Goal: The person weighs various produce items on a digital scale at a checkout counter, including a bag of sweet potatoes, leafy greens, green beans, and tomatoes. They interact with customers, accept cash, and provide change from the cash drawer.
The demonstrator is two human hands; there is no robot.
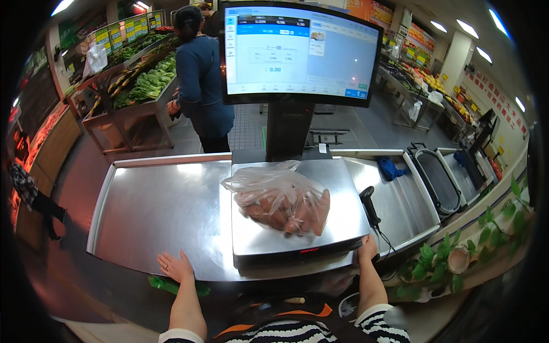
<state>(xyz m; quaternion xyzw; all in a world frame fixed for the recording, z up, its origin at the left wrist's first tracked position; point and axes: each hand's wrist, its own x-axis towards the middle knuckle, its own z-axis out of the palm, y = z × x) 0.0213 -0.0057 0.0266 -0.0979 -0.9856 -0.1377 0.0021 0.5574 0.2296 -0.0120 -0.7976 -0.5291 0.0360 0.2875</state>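
A clear plastic bag of reddish-brown produce, perhaps sweet potatoes, (285, 203) lies on the steel plate of a counter scale (347, 214). Neither hand touches the bag. My left hand (175, 266) rests palm down, fingers apart, on the front edge of the steel checkout counter (163, 214), left of the scale. At the scale's front right corner, my right hand (368, 248) has its fingers curled; whether it grips the edge is hard to see. Behind the bag a lit monitor (296, 53) stands on a dark post (288, 130).
A handheld barcode scanner (369, 206) with a cable lies right of the scale. Farther right are a blue cloth (389, 169), a shopping basket (437, 180) and a leafy plant (429, 261). Across the counter, a person (199, 81) stands near a vegetable stand (150, 81).
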